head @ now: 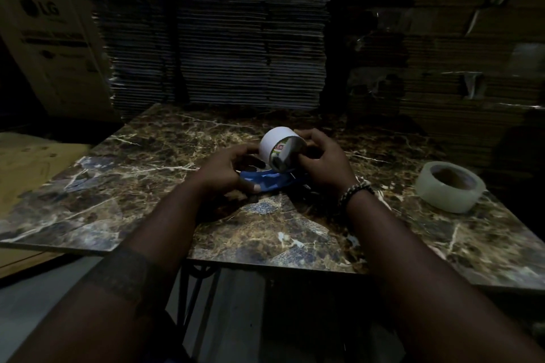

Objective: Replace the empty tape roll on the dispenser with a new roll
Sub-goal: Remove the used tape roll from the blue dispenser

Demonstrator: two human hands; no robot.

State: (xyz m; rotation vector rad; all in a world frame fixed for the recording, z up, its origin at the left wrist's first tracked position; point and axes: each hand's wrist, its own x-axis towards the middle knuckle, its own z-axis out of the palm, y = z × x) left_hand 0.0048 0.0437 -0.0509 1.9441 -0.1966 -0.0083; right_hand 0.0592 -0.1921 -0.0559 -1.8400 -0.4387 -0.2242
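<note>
A blue tape dispenser (pixel 267 181) lies on the marble tabletop (pixel 147 186) at its middle. My left hand (pixel 227 169) presses down on its left part and holds it. A white empty roll core (pixel 278 147) stands tilted just above the dispenser, its open end facing me. My right hand (pixel 321 160) grips this core from the right with fingers and thumb. Whether the core still sits on the dispenser's spindle I cannot tell. A full roll of clear tape (pixel 450 186) lies flat near the table's right edge, apart from both hands.
Tall stacks of flattened cardboard (pixel 221 38) rise right behind the table. A large printed carton (pixel 56 44) leans at the left, more brown cardboard (pixel 472 68) is at the right. A wooden board (pixel 26 162) lies left of the table. The scene is dim.
</note>
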